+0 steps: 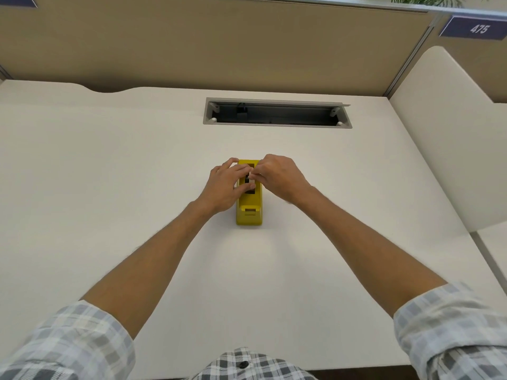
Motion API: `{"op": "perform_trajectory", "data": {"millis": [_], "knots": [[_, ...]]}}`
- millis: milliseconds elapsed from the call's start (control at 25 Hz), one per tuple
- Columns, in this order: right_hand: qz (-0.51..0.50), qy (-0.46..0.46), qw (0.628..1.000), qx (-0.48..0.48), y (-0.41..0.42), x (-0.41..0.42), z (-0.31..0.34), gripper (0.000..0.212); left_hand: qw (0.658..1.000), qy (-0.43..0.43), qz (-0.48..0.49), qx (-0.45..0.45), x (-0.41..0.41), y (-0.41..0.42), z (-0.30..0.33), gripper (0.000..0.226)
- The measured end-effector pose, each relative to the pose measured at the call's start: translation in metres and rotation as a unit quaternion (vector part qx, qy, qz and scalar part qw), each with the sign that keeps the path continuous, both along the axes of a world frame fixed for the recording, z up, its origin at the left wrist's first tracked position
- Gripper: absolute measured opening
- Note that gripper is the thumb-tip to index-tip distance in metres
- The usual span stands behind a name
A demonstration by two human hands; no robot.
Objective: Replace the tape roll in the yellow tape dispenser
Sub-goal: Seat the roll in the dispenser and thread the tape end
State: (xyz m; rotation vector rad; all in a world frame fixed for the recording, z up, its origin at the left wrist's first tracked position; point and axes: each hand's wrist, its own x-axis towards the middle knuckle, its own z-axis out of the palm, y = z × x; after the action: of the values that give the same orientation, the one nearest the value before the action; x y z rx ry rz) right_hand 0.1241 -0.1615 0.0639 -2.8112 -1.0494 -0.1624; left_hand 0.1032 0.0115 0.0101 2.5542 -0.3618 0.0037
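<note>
Desk [109, 174] fills the view, pale and wide, with a tan partition [219, 45] behind it and a grey cable trough [277, 113] sunk into the far side. Forearms reach in from checked rolled sleeves [68, 344] and meet mid-desk over the yellow tape dispenser [249, 215], which stands upright just nearer than the trough. Its long axis runs straight away from the person, and the cutter end with its pale strip points back at them. Left hand [223, 185] lies against the dispenser's left flank, fingers loosely spread, thumb laid across the top. Right hand [279, 176] comes over from the right with fingers bunched, tips together above the dark roll well [250, 180]; whether they pinch anything I cannot tell.
</note>
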Motion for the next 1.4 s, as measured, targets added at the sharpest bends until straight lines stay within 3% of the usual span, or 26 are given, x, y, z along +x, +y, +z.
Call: {"op": "perform_trajectory", "data": {"millis": [200, 480, 760, 1000, 1400], "knots": [[0.020, -0.005, 0.997, -0.070, 0.006, 0.006, 0.011, 0.030, 1.000, 0.003, -0.014, 0.011, 0.005, 0.003, 0.001, 0.046], [0.031, -0.002, 0.996, -0.081, 0.006, 0.005, 0.009, 0.028, 1.000, -0.002, -0.014, 0.012, 0.007, 0.003, 0.001, 0.043], [0.020, 0.011, 0.999, -0.037, 0.004, 0.001, 0.010, 0.030, 0.999, 0.001, -0.020, 0.027, 0.007, 0.003, 0.004, 0.042], [0.029, -0.011, 0.997, -0.072, 0.007, 0.002, 0.011, 0.031, 1.000, -0.002, -0.017, 0.024, 0.005, 0.003, 0.005, 0.041], [0.024, 0.013, 1.000, -0.009, 0.000, 0.001, 0.004, 0.030, 0.999, 0.006, -0.022, 0.043, 0.006, 0.003, 0.010, 0.041]]}}
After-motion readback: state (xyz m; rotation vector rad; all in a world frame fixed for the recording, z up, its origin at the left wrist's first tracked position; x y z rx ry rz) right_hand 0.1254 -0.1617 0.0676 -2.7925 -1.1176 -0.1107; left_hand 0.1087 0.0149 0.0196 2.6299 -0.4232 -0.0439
